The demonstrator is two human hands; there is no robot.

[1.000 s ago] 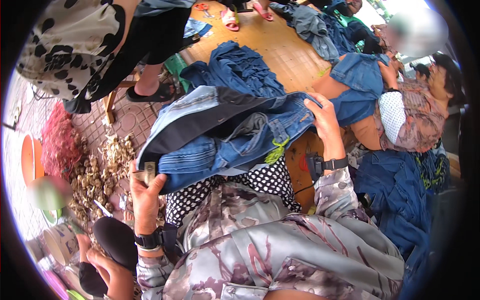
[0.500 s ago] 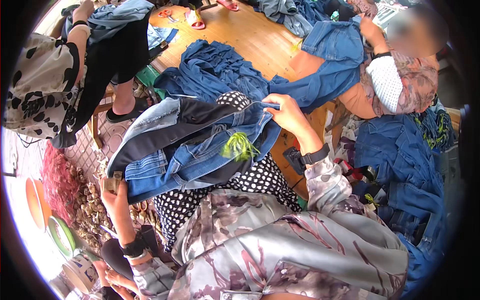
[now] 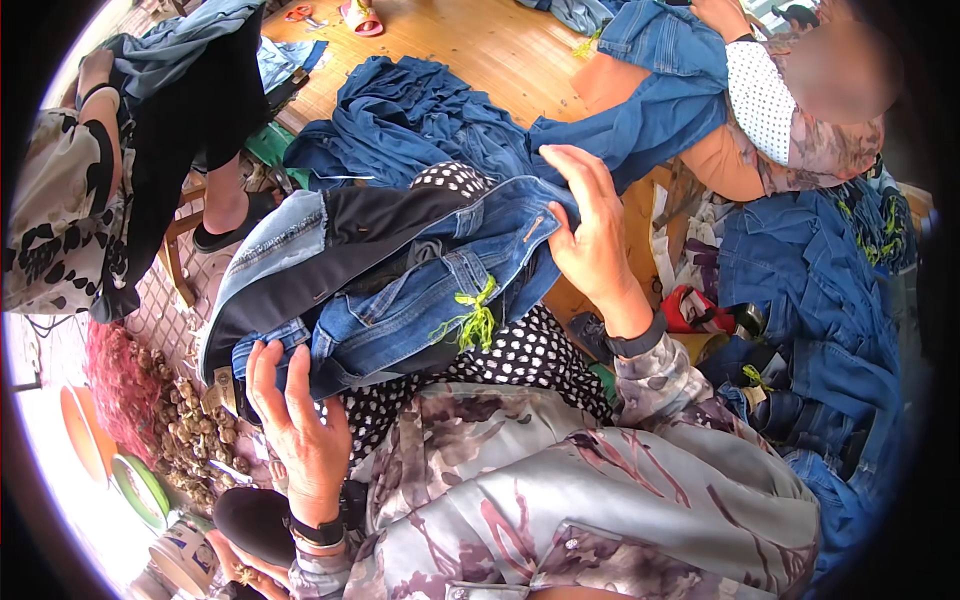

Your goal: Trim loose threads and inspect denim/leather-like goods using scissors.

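Observation:
A pair of blue jeans (image 3: 385, 320) with a black inner lining and a paler washed panel lies across my lap on polka-dot cloth (image 3: 545, 355). A bunch of bright green threads (image 3: 475, 318) hangs from its waistband. My left hand (image 3: 308, 440) is open, its spread fingertips resting on the near left edge beside a tan label (image 3: 222, 392). At the waistband's right end, by the buttonhole, my right hand (image 3: 595, 240) is open too, fingers stretched and thumb apart, against the denim's edge.
A heap of blue denim (image 3: 410, 125) lies ahead by the wooden table (image 3: 450, 40). Orange-handled scissors (image 3: 303, 14) rest on its far part. More jeans (image 3: 810, 290) pile up at right. A co-worker sits at far right, another at left. Garlic bulbs (image 3: 200, 440) lie lower left.
Both hands have loosened their pinch on the jeans and opened. My left hand has shifted right and down, fingers now spread on the cloth. The view has turned slightly.

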